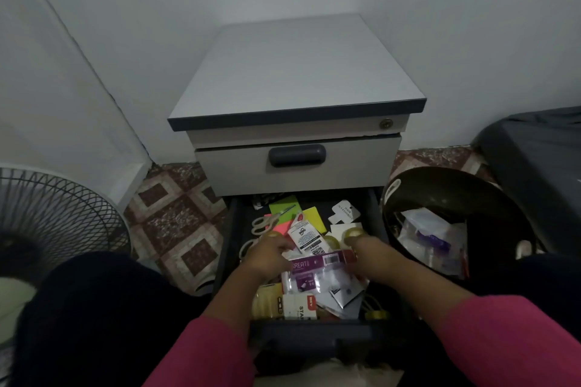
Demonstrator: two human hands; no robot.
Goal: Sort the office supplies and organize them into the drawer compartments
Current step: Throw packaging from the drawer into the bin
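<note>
**Dim corner, open drawer: both hands meet over the purple packet**

Low light fills this corner of white wall, and what matters sits in the pulled-out bottom drawer (234,239) of a grey pedestal cabinet (295,72). A purple-topped clear packet (317,270) lies on the heap of supplies, its long axis running left to right across the drawer, so each end points at one hand. The left hand (267,256) rests at the packet's left end with fingers curled down onto the pile; whether this grip has closed on the packet or merely touches it I cannot tell. The right hand (361,253) is at the right end, its thumb and fingers curled about a roll of clear tape (353,234) just beyond the packet's corner. Neither hand is clearly nearer (the packet spans the gap between them), so lifting it looks like a job for the left hand, the right being occupied.

Around it lie a white printed card (306,237), neon sticky notes (283,207), scissors (267,223) toward the back left, and a staples box (298,306) at the near edge. No dividers show under the clutter.

Outside the drawer: a dark bin (503,198) to the right holding wrappers, a fan grille (56,214) to the left, patterned floor (176,217), and pink sleeves (204,352) at the bottom.
</note>
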